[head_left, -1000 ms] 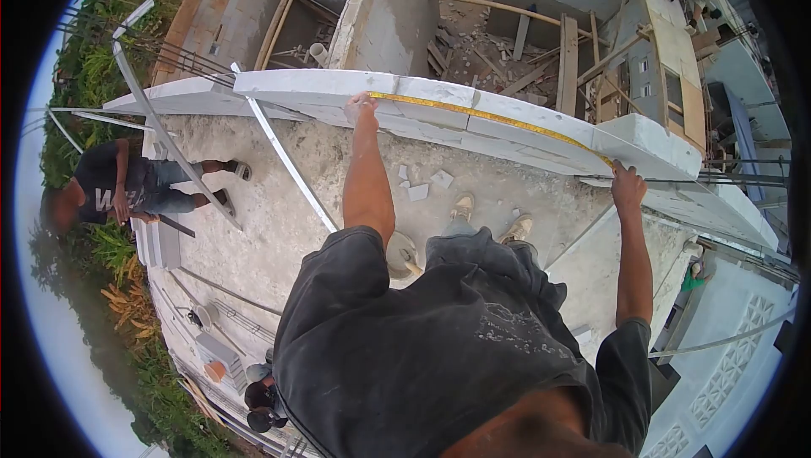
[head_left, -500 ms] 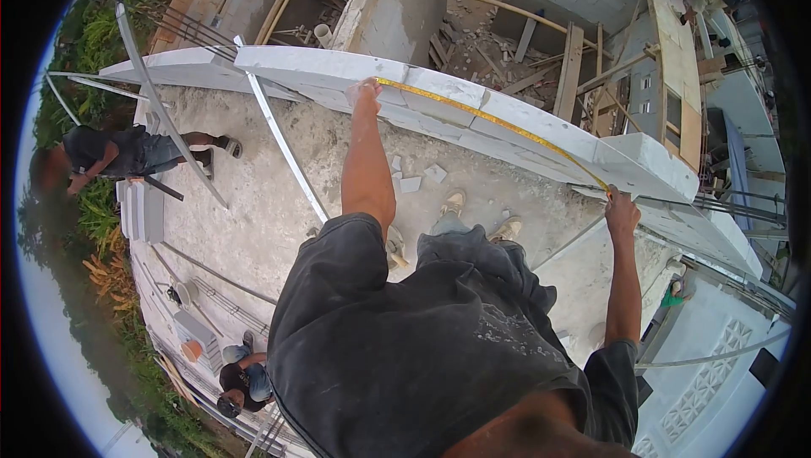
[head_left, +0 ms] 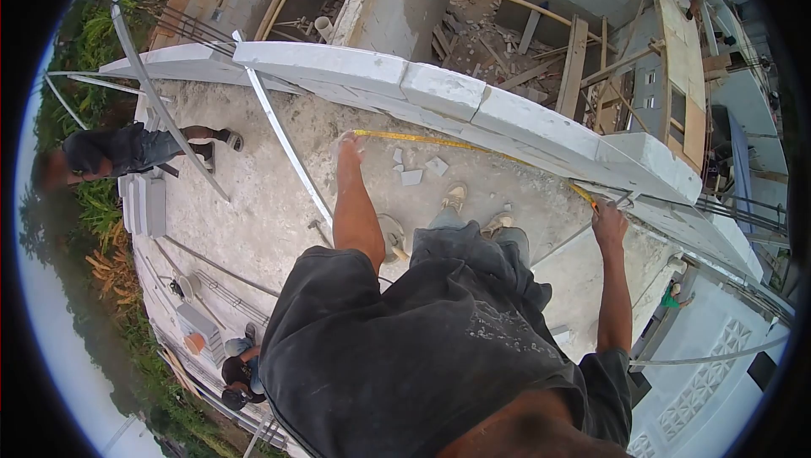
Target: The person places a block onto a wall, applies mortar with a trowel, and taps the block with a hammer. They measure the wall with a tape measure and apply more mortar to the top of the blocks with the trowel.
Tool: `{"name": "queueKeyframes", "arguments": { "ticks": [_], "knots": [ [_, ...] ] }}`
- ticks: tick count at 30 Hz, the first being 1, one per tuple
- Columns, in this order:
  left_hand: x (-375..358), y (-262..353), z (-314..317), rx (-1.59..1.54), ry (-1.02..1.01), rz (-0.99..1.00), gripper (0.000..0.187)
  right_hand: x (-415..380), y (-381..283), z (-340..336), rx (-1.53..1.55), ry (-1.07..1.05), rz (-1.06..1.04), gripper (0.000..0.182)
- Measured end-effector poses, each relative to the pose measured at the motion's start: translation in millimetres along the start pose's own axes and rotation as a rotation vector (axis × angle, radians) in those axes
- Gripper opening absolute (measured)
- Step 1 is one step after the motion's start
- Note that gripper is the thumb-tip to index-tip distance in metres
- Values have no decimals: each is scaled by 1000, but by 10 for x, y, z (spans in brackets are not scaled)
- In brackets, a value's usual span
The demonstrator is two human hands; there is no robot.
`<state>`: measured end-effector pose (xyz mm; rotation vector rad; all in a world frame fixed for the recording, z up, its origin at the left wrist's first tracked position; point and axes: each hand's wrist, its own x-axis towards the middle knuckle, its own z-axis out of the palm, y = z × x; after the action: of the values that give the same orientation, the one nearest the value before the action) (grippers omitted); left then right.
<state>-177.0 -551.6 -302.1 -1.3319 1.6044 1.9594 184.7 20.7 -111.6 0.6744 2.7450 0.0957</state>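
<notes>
A yellow tape measure (head_left: 439, 142) is stretched out between my two hands, its blade slightly bowed. My left hand (head_left: 349, 150) is closed on the blade's left end, over the concrete floor and in front of the white block wall (head_left: 355, 63). At the other end, my right hand (head_left: 609, 223) grips the tape, close to the wall's near face. Whether the tape's case lies inside that hand is hidden by the fingers. The blade hangs apart from the wall's top on the left and runs close beside its side face on the right.
Broken block pieces (head_left: 411, 177) lie near my shoes. A slanted metal bar (head_left: 283, 137) stands left of my left arm. One person (head_left: 127, 150) is at the left edge, another (head_left: 245, 371) crouches lower left. Beyond the wall, rubble (head_left: 481, 27) fills a lower room.
Both hands have come back from the wall, the left one the most. The tape's left end has left the wall top and now hangs over the floor side.
</notes>
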Motion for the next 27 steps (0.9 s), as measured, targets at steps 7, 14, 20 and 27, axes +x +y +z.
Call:
{"name": "queueKeyframes", "arguments": {
  "ticks": [7, 14, 20, 27],
  "knots": [
    [-230, 651, -787, -318, 53, 188, 18, 133, -233, 47, 216, -77, -416, 34],
    [-224, 2000, -832, -454, -74, 367, 57, 374, -1029, -626, 206, 61, -501, 40],
    [369, 2696, -453, -415, -204, 347, 41, 968, -1651, -644, 110, 161, -411, 42],
    [1152, 3379, -56, -330, -167, 256, 47, 1411, -2878, -878, 133, 123, -202, 39]
  ]
}}
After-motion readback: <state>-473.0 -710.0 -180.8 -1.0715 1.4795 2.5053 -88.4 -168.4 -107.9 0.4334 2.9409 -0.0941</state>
